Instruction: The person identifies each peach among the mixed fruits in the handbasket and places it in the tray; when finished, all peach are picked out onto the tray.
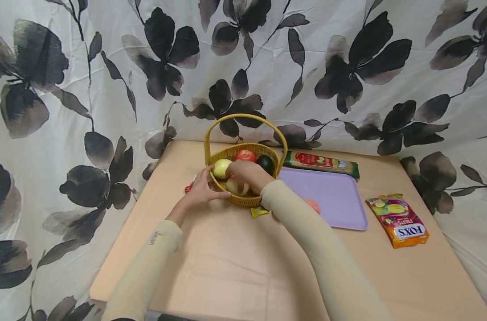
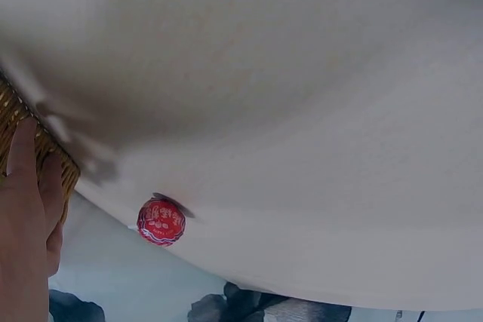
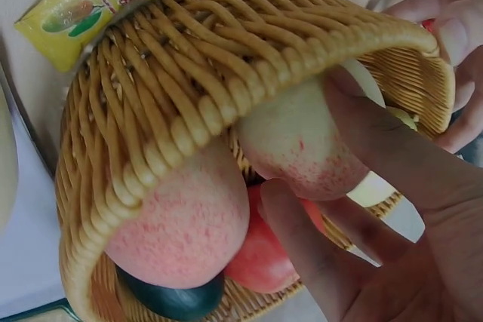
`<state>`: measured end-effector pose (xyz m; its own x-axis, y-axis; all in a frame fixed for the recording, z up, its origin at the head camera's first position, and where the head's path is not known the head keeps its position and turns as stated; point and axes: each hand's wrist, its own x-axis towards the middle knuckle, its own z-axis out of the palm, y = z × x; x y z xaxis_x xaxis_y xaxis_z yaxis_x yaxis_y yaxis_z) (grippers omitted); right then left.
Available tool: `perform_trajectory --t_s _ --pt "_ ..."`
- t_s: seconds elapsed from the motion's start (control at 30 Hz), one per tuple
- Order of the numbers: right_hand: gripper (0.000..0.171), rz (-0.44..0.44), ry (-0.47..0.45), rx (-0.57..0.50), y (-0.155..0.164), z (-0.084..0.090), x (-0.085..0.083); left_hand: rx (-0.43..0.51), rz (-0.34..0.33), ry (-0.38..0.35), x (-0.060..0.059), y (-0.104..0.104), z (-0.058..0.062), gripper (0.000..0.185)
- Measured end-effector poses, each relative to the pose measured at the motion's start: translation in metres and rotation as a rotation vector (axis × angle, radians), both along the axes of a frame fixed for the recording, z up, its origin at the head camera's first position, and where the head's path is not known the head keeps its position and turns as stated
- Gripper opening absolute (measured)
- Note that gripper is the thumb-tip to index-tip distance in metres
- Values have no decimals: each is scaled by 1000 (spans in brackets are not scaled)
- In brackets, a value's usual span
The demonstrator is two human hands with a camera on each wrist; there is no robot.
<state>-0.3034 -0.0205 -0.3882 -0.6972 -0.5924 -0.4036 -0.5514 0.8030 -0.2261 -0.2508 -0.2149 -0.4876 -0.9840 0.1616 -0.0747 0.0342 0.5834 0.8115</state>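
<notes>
At the far middle of the beige table [image 1: 235,267] I see the woven yellow wicker basket with a hoop handle [image 1: 246,147]. My right hand [image 1: 247,174] is inside it, fingers [image 3: 392,156] curled round a pale pink-speckled peach [image 3: 298,145], grasping it just under the near rim. A second, pinker peach [image 3: 181,220] sits beside it in the basket, touching a red apple [image 3: 264,258] and a dark green round fruit [image 3: 173,299]. From the head view a pale yellow-green apple [image 1: 221,168] lies at the basket's left side.

My left hand [image 1: 201,189] presses against the basket's left outer wall, thumb along the near rim, fingers [image 2: 26,186] lying on the weave; holding it steady, not clenched.

A small round red-wrapped sweet [image 2: 161,222] lies on the table just left of the basket. A yellow candy sachet [image 3: 90,1] lies just near of the basket. Right of the basket: lilac plastic tray [image 1: 335,196], green-red flat packet [image 1: 321,162] at its far edge, orange Fox's candy bag [image 1: 399,220] further right.
</notes>
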Motion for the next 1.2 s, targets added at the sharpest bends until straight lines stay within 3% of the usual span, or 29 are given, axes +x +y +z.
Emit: perform_trajectory --t_s 0.3,0.47,0.57,0.83,1.0,1.2 --pt "59 2 -11 -26 6 -8 -4 3 2 8 -1 8 0 127" --pt "59 -90 -86 -95 14 -2 1 -1 -5 -4 0 8 -1 128" --pt "63 -91 -82 -132 18 5 2 -4 -3 -4 -1 7 -1 129" --pt "66 54 33 -69 23 30 -5 6 -1 -26 -1 4 1 131" --pt "64 133 93 -86 35 45 -2 20 4 -30 -2 0 0 133" --pt "62 126 99 -123 63 61 12 41 3 -30 -1 1 1 133"
